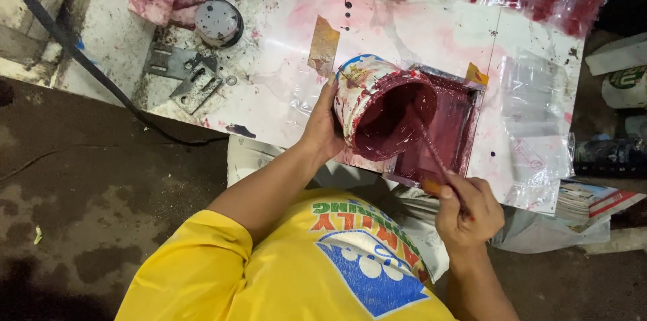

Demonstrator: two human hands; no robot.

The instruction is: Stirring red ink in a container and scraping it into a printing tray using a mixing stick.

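paint can (377,108), smeared dark red, was tipped on its side over a square tray (453,125) on the stained white tabletop (283,78). left hand (322,129) gripped the can's outer wall, fingers wrapped around it. right hand (468,210), near the tray's front edge, had fingers clenched on a thin stick (431,149) reaching into the can's mouth. round lid (218,22) lay well left of the can.

Bright overhead glare on table (418,31); floor (87,213) dim.

Paint workshop: stained bench (269,78), metal brackets (185,75).
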